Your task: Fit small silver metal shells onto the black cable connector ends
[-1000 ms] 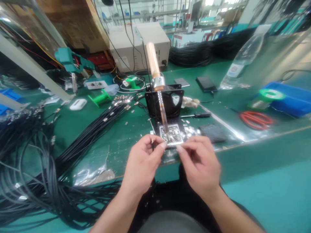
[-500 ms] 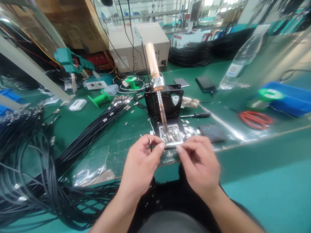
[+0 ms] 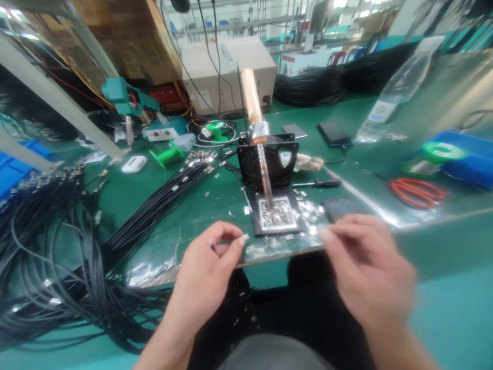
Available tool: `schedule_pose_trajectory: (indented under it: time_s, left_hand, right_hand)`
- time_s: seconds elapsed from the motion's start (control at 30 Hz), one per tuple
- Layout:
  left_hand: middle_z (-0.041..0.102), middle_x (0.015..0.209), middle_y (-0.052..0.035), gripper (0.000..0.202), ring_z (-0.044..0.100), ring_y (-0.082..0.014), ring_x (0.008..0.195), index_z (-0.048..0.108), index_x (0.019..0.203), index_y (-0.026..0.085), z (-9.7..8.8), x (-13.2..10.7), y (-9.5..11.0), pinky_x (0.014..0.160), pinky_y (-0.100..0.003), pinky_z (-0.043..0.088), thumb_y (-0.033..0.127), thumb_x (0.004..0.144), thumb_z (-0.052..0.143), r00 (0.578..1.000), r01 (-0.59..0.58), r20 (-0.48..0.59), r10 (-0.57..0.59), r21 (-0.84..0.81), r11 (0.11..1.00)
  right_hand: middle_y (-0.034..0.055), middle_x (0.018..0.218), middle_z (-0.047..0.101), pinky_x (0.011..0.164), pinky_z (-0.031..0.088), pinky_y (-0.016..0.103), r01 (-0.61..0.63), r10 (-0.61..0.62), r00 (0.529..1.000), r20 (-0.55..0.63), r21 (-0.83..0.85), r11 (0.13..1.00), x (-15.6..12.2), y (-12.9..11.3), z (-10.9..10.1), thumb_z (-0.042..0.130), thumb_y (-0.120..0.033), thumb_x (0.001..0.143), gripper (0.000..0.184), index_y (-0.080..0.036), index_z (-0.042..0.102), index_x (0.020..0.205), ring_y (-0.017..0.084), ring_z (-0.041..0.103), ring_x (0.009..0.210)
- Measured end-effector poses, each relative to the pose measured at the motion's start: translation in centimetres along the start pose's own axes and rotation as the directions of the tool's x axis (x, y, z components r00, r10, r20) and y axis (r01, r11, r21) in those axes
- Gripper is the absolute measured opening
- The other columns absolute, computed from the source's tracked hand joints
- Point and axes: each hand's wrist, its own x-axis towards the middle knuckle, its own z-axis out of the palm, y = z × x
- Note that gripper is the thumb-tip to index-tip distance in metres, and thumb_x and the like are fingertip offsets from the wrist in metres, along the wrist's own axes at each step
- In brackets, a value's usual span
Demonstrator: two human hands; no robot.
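My left hand [image 3: 210, 267] pinches a small shiny metal piece [image 3: 245, 237] between thumb and forefinger, left of the soldering stand and above the bench edge. Another small dark, shiny bit [image 3: 212, 244] shows by its curled fingers. Blurred by motion, my right hand [image 3: 370, 267] is right of the stand with thumb and fingers drawn together; I cannot make out what they hold. Between the hands, a soldering iron [image 3: 254, 105] with a wooden handle points down into a square tray [image 3: 263, 226] of metallic bits. Small flat metal pieces [image 3: 308, 209] lie scattered beside the tray.
A black fan [image 3: 246, 169] stands behind the iron. Bundled black cables [image 3: 150, 205] cover the left side. Rightward are a screwdriver [image 3: 327, 183], a dark block [image 3: 335, 208], orange-handled pliers [image 3: 416, 192], a solder spool [image 3: 442, 151], a blue bin [image 3: 475, 169] and a plastic bottle [image 3: 396, 92].
My hands have parted from in front of the tray: the left moved left and slightly down, the right moved farther right. The tray's front edge now shows. The whole view shifted slightly.
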Motion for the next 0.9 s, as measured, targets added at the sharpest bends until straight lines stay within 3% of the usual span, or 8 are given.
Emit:
schedule_pose_trajectory:
  time_s: [0.1, 0.2, 0.3, 0.43, 0.6, 0.73, 0.9]
  left_hand:
    - [0.043, 0.054, 0.0072, 0.015, 0.035, -0.0111, 0.052, 0.071, 0.086, 0.023, -0.6, -0.1, 0.3, 0.053, -0.022, 0.025, 0.032, 0.096, 0.065, 0.998, -0.056, 0.019, 0.053, 0.208, 0.977]
    - [0.042, 0.052, 0.0071, 0.015, 0.032, -0.0125, 0.050, 0.071, 0.082, 0.023, -0.3, 0.0, 0.4, 0.053, -0.024, 0.024, 0.028, 0.094, 0.064, 0.996, -0.089, 0.022, 0.086, 0.242, 0.966]
    - [0.048, 0.055, 0.0050, 0.013, 0.036, -0.0139, 0.050, 0.073, 0.084, 0.023, 0.0, 0.1, 0.4, 0.054, -0.025, 0.026, 0.027, 0.092, 0.064, 0.994, -0.110, 0.009, 0.111, 0.262, 0.959]
    - [0.047, 0.052, 0.0057, 0.016, 0.038, -0.0155, 0.048, 0.076, 0.100, 0.023, -0.4, 0.0, 0.0, 0.054, -0.026, 0.028, 0.030, 0.091, 0.066, 0.994, -0.089, -0.030, 0.101, 0.279, 0.956]
    - [0.056, 0.057, 0.0033, 0.029, 0.046, -0.0175, 0.052, 0.075, 0.108, 0.025, -1.6, -1.5, -0.5, 0.055, -0.026, 0.030, 0.047, 0.091, 0.068, 0.992, 0.028, -0.128, 0.002, 0.236, 0.971]
    - [0.063, 0.062, 0.0020, 0.033, 0.050, -0.0181, 0.059, 0.074, 0.102, 0.027, -2.0, -3.9, -0.3, 0.061, -0.026, 0.034, 0.057, 0.089, 0.070, 0.981, 0.097, -0.182, -0.073, 0.124, 0.987]
    - [0.066, 0.067, 0.0004, 0.029, 0.056, -0.0188, 0.066, 0.075, 0.095, 0.027, -1.4, -5.4, -1.1, 0.063, -0.025, 0.038, 0.055, 0.092, 0.070, 0.994, 0.066, -0.093, -0.057, 0.099, 0.993]
  right_hand:
    - [0.0038, 0.092, 0.069, 0.065, 0.052, 0.031, -0.051, 0.041, 0.995, -0.086, -0.120, 0.991, 1.4, 1.5, -1.9, 0.078, -0.030, 0.095, 0.009, -0.023, 0.077, 0.090, 0.017, 0.063, 0.077]
    - [0.0051, 0.090, 0.074, 0.064, 0.050, 0.034, -0.197, 0.166, 0.979, -0.122, -0.316, 0.928, 2.8, 3.6, -3.5, 0.082, -0.030, 0.089, 0.007, -0.024, 0.080, 0.086, 0.017, 0.063, 0.070]
    - [0.0053, 0.082, 0.075, 0.060, 0.046, 0.036, -0.300, 0.274, 0.954, -0.122, -0.395, 0.869, 3.9, 5.5, -4.8, 0.086, -0.026, 0.082, 0.005, -0.025, 0.081, 0.082, 0.018, 0.062, 0.062]
    - [0.0020, 0.064, 0.067, 0.054, 0.038, 0.035, -0.378, 0.378, 0.921, -0.098, -0.466, 0.800, 5.3, 7.1, -5.8, 0.091, -0.027, 0.074, 0.011, -0.026, 0.081, 0.078, 0.018, 0.057, 0.052]
    - [0.0005, 0.055, 0.063, 0.054, 0.035, 0.035, -0.366, 0.457, 0.889, 0.033, -0.550, 0.751, 6.2, 7.8, -5.8, 0.095, -0.043, 0.069, 0.020, -0.027, 0.082, 0.072, 0.019, 0.055, 0.047]
    - [0.0021, 0.054, 0.065, 0.056, 0.036, 0.036, -0.342, 0.470, 0.878, 0.092, -0.567, 0.749, 6.2, 7.8, -5.4, 0.095, -0.040, 0.070, 0.018, -0.028, 0.083, 0.068, 0.021, 0.059, 0.051]
    - [0.0007, 0.050, 0.063, 0.050, 0.034, 0.032, -0.343, 0.455, 0.887, 0.083, -0.542, 0.767, 6.4, 7.7, -5.1, 0.093, -0.033, 0.069, 0.016, -0.025, 0.081, 0.063, 0.018, 0.053, 0.043]
